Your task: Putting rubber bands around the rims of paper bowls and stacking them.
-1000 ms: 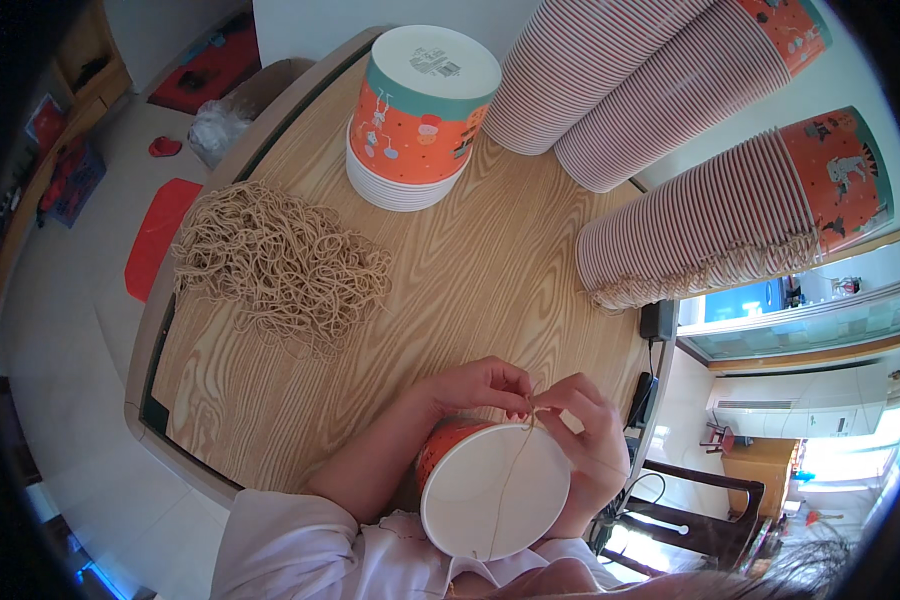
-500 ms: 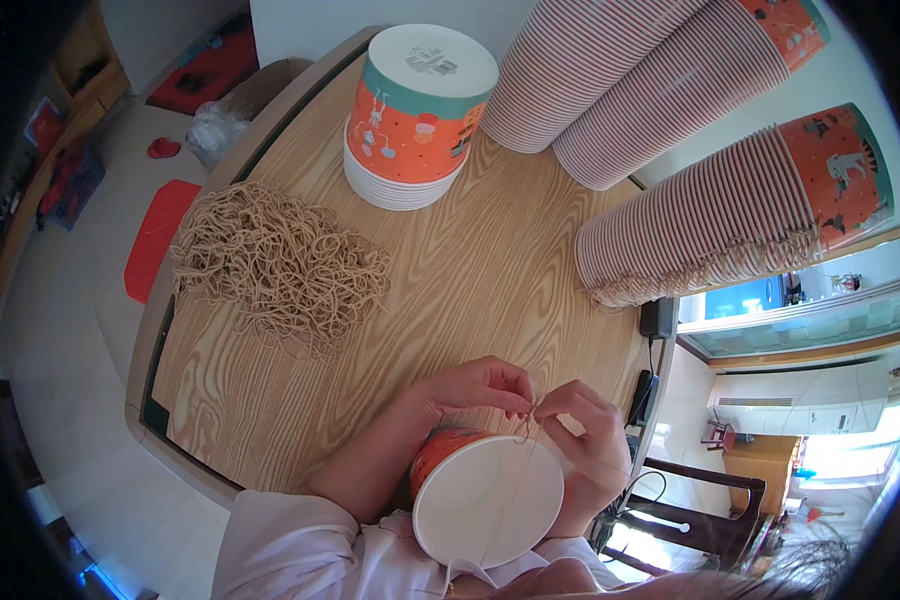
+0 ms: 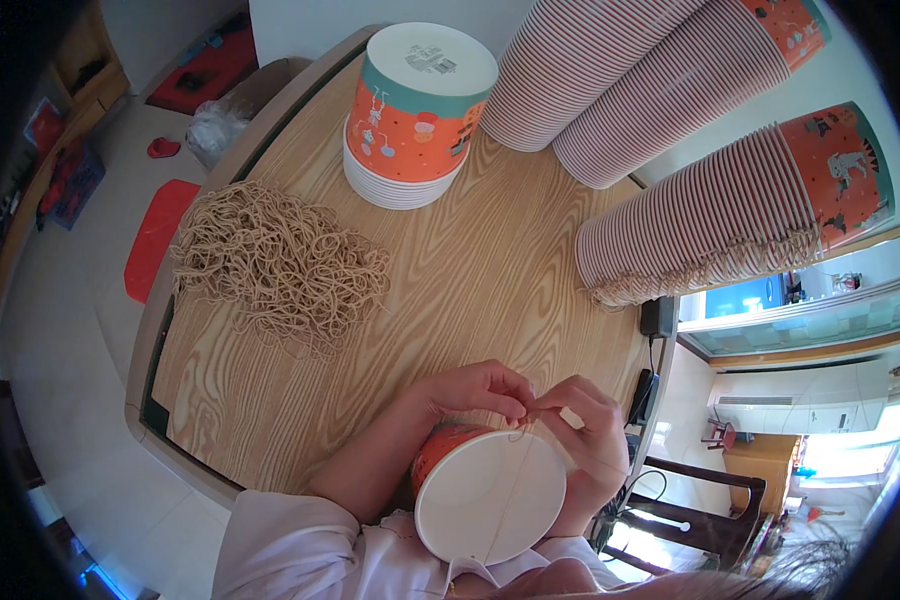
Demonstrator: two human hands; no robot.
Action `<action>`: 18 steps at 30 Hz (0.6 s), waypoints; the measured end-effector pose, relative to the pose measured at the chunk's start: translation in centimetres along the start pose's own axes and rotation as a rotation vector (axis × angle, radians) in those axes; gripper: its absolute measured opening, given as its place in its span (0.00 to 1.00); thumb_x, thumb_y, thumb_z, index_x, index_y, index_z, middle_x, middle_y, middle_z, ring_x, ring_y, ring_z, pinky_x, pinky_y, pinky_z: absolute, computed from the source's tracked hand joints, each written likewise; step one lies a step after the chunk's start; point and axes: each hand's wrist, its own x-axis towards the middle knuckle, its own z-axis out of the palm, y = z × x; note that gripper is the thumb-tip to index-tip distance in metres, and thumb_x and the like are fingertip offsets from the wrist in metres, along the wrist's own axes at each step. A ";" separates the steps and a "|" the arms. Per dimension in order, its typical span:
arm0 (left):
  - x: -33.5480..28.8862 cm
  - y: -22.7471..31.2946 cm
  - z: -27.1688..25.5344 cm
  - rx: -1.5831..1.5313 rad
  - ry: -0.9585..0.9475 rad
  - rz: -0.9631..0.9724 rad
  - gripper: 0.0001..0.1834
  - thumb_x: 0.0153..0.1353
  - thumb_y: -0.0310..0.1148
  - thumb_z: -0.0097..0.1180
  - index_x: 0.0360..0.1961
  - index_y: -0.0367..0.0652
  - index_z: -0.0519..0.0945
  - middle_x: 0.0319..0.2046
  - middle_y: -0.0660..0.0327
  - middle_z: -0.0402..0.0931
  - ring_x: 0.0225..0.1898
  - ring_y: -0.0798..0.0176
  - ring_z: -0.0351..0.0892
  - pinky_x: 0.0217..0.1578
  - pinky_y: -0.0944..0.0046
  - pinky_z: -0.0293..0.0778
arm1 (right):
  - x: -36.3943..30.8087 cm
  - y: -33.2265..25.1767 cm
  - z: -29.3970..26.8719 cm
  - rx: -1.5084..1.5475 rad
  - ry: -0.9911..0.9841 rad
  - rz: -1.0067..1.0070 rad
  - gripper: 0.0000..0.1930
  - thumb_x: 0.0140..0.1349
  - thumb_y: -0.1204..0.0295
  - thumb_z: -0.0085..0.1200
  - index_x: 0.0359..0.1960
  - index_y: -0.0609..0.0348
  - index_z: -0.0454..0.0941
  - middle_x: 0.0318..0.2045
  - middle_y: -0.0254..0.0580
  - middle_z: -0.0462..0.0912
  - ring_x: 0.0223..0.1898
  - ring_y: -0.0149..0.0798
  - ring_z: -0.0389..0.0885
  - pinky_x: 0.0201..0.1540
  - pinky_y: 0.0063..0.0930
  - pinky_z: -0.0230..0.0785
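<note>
An orange paper bucket [image 3: 490, 500] with a white inside rests tilted against my chest, its mouth facing up toward me. A thin tan string [image 3: 511, 490] runs across the mouth to the far rim. There my left hand [image 3: 488, 388] pinches the string between thumb and fingers. Right beside it, fingertips almost touching, my right hand [image 3: 585, 430] pinches the string too. The small knot or loop between the fingertips is partly hidden. A tangled heap of tan strings [image 3: 280, 265] lies at the left of the table.
On the wooden table [image 3: 470, 290] a short stack of upturned buckets [image 3: 420, 120] stands at the back. Tall nested stacks [image 3: 670, 90] lean at the back right; a nearer stack [image 3: 700, 210] carries strings along its side. A black adapter [image 3: 656, 318] sits by the right edge, near a chair [image 3: 700, 510].
My fingertips have drawn closer together at the string, and the loop between them looks smaller. The bucket has tilted slightly; the heap and the stacks stay put.
</note>
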 end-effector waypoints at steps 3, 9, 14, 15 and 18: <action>0.0 -0.5 -0.1 0.036 0.032 -0.013 0.08 0.60 0.25 0.57 0.40 0.35 0.79 0.35 0.62 0.79 0.38 0.71 0.77 0.43 0.69 0.72 | 0.2 0.0 0.2 0.000 -0.021 -0.010 0.09 0.48 0.82 0.61 0.33 0.62 0.81 0.29 0.44 0.80 0.31 0.44 0.79 0.34 0.32 0.71; 0.0 -0.2 0.1 0.050 0.039 -0.016 0.07 0.60 0.26 0.56 0.40 0.36 0.79 0.35 0.60 0.79 0.38 0.70 0.77 0.43 0.69 0.73 | 0.2 -0.5 -0.1 0.012 0.017 0.061 0.09 0.49 0.82 0.61 0.34 0.62 0.80 0.29 0.43 0.79 0.32 0.45 0.79 0.35 0.32 0.71; 0.0 0.2 0.3 -0.014 0.032 -0.018 0.07 0.61 0.25 0.56 0.39 0.36 0.79 0.35 0.61 0.79 0.37 0.70 0.77 0.41 0.69 0.73 | 0.3 -0.3 0.0 -0.030 0.024 0.050 0.09 0.47 0.83 0.60 0.32 0.64 0.80 0.28 0.44 0.80 0.32 0.43 0.80 0.34 0.29 0.71; 0.1 0.0 0.3 -0.016 0.030 -0.019 0.07 0.61 0.25 0.56 0.39 0.36 0.79 0.35 0.61 0.79 0.37 0.70 0.77 0.41 0.69 0.73 | 0.3 0.0 0.1 -0.032 -0.001 0.026 0.09 0.49 0.81 0.61 0.34 0.62 0.80 0.29 0.44 0.80 0.33 0.45 0.79 0.34 0.31 0.71; -0.1 -0.4 0.3 0.050 0.092 -0.014 0.07 0.62 0.29 0.55 0.38 0.35 0.79 0.34 0.61 0.79 0.36 0.70 0.77 0.41 0.69 0.73 | 0.5 0.0 0.3 -0.044 0.002 0.020 0.09 0.49 0.81 0.61 0.34 0.62 0.80 0.29 0.43 0.80 0.32 0.45 0.79 0.34 0.31 0.71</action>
